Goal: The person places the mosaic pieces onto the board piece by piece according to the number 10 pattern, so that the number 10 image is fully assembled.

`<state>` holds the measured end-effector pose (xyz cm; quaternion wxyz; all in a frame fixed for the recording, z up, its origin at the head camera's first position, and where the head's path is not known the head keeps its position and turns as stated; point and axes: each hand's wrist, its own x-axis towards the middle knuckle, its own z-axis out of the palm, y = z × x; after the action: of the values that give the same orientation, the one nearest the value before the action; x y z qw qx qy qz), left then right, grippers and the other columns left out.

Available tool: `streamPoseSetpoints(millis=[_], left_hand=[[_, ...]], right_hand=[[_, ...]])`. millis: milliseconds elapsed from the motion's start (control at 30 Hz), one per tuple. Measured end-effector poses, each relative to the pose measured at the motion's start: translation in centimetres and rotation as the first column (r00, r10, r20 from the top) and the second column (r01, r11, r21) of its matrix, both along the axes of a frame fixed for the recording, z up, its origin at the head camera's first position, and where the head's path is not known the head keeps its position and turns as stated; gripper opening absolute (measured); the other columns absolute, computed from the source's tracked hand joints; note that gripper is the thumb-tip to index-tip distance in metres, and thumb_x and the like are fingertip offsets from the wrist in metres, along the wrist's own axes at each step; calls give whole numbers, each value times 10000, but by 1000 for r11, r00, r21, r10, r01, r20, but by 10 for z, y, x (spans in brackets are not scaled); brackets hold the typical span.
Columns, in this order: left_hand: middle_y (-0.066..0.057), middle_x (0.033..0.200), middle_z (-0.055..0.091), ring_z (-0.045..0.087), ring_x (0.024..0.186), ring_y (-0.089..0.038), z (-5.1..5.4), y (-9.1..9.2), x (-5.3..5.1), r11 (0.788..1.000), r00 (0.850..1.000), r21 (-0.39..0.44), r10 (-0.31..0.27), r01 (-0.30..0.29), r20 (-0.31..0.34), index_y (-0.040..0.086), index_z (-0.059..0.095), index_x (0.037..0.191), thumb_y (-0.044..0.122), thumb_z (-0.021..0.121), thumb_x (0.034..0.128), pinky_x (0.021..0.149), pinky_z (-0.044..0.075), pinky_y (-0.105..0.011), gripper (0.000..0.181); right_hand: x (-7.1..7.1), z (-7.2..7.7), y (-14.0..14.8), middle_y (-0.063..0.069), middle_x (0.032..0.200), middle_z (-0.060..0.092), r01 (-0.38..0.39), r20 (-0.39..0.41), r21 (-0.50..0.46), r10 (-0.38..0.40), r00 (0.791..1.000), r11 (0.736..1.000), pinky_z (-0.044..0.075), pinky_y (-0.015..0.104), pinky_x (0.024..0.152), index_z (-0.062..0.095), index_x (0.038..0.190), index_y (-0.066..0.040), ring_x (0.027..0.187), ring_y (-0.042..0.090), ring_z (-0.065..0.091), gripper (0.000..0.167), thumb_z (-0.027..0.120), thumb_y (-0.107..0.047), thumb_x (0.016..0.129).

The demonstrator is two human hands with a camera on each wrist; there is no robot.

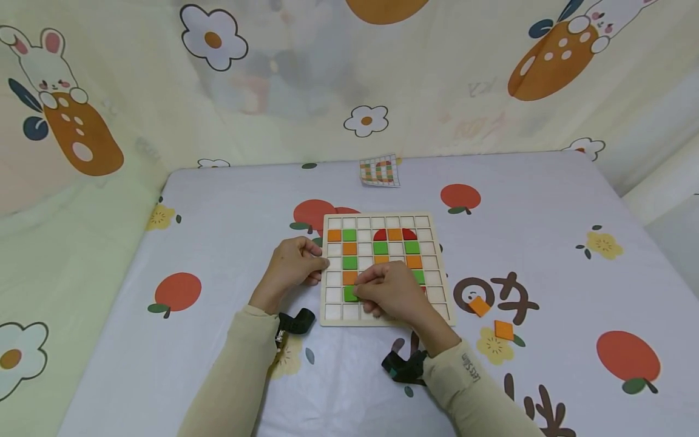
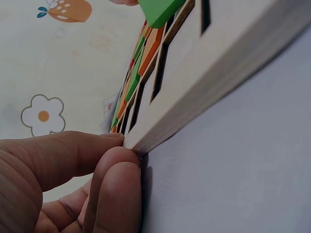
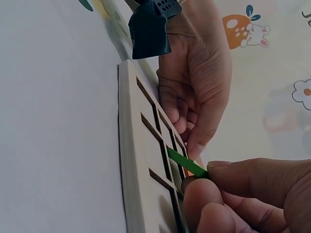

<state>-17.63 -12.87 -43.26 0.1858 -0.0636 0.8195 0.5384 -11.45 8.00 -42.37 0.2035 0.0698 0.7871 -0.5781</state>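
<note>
A wooden grid board [image 1: 388,323] lies on the table, with orange and green square tiles and red rounded tiles in some of its cells. My left hand [image 1: 295,264] holds the board's left edge, thumb and fingertips at the rim, as the left wrist view shows. Over the lower left part of the board, my right hand [image 1: 394,290] pinches a green square tile [image 3: 187,162] between thumb and finger. That tile stands tilted, one side down at a cell and the other raised. My right hand hides several cells in the head view.
Two loose orange tiles, one nearer the board [image 1: 479,306] and another orange tile [image 1: 503,330], lie to its right. A small card printed with a coloured grid [image 1: 379,171] rests at the table's far edge. Patterned cloth hangs behind the table.
</note>
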Motion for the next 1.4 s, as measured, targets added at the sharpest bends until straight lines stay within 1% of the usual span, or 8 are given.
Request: streamPoseSetpoints(millis=[400, 567, 733, 833, 967, 1100, 1267, 1400], left_hand=[[-78, 749, 648, 630, 543, -117, -1, 0, 0, 1000, 1000, 7, 4, -4, 0, 11, 648, 1052, 83, 794, 908, 546, 574, -214, 218], [-79, 749, 657, 642, 542, -116, -3, -1, -1, 1000, 1000, 20, -4, 4, -18, 8, 652, 1040, 64, 794, 902, 543, 579, -225, 205], [-85, 748, 665, 653, 544, -121, -4, -1, -1, 1000, 1000, 26, -7, 8, -23, 10, 657, 1028, 54, 796, 896, 544, 586, -237, 197], [-88, 750, 665, 654, 545, -123, -4, -1, -1, 1000, 1000, 20, -9, 9, -23, 10, 656, 1028, 59, 799, 897, 545, 587, -237, 200], [-86, 751, 663, 651, 543, -120, -4, 0, -1, 1000, 1000, 20, -10, 10, -25, 8, 657, 1030, 59, 796, 898, 541, 584, -235, 198], [-89, 753, 663, 651, 543, -121, -4, 0, -1, 1000, 1000, 26, -8, 9, -24, 9, 657, 1028, 57, 796, 897, 539, 583, -237, 197], [-90, 759, 655, 643, 548, -131, -4, 0, 0, 1000, 1000, 25, 3, -3, -22, 13, 655, 1021, 63, 801, 894, 545, 583, -237, 200], [-90, 758, 645, 627, 549, -133, -4, 0, 0, 1000, 1000, 26, 11, -10, -22, 10, 656, 1018, 58, 798, 893, 545, 578, -233, 195]], right_hand=[[1, 1, -1, 108, 722, 697, -3, -28, 17, 3, 1000, 1000, 540, 236, 504, 758, 929, -56, 531, 183, 606, 55, 801, -84, 910], [1, 1, 1, 104, 709, 679, -4, -39, -15, 4, 999, 1000, 538, 234, 507, 751, 939, -31, 537, 165, 603, 59, 778, -82, 929], [1, 2, 12, 118, 750, 675, 1, -46, -75, -5, 999, 997, 555, 247, 522, 747, 987, 4, 567, 177, 623, 137, 744, -131, 963], [2, 5, 27, 139, 802, 693, 26, -52, -77, -30, 998, 997, 567, 252, 528, 741, 1027, 10, 593, 193, 641, 182, 744, -162, 965], [5, 11, 55, 151, 842, 710, 70, -77, -25, -72, 994, 997, 564, 254, 526, 734, 1068, 16, 619, 205, 648, 243, 750, -205, 968], [14, 17, 85, 109, 844, 725, 132, -89, 43, -127, 988, 990, 525, 255, 506, 722, 1098, 24, 628, 189, 647, 295, 755, -240, 969], [25, 15, 120, 48, 821, 699, 209, -90, 162, -196, 976, 964, 479, 260, 514, 724, 1134, 0, 656, 161, 605, 342, 759, -297, 969], [34, 11, 142, 69, 989, 712, 234, -98, 244, -217, 971, 941, 528, 261, 620, 734, 1176, -17, 824, 189, 603, 382, 744, -343, 977]])
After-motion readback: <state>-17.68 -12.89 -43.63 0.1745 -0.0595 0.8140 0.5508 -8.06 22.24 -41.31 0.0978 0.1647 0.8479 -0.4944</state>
